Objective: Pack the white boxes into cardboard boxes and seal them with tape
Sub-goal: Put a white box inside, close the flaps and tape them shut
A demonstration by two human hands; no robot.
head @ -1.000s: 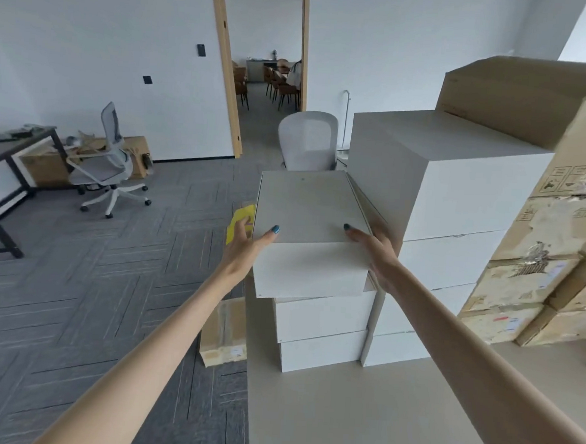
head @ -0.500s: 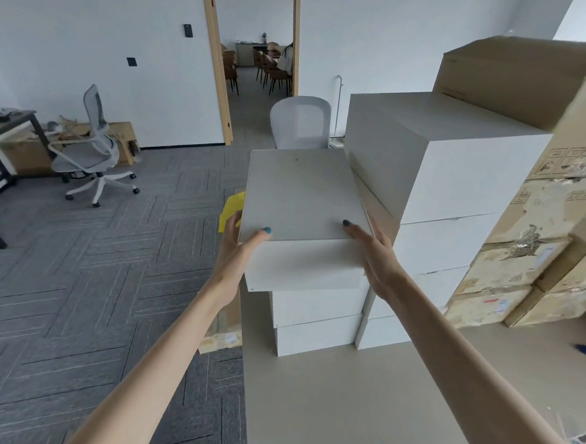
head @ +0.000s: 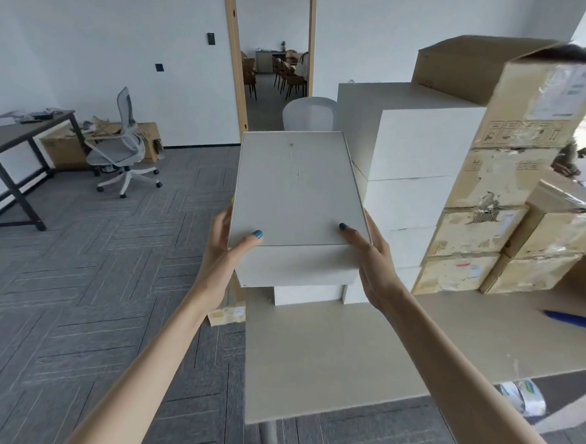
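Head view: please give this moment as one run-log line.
step: pick | white box: held at both sides | left hand: grips left edge | right hand: grips right edge

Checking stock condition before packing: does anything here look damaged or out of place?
Yes. The cardboard boxes stacked at the right are battered, with torn labels and peeling tape. The held white box has faint scratch marks on its lid. Nothing else stands out.

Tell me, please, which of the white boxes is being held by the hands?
The front white box, gripped by the left hand and right hand at its near corners; the other white boxes sit stacked on the table.
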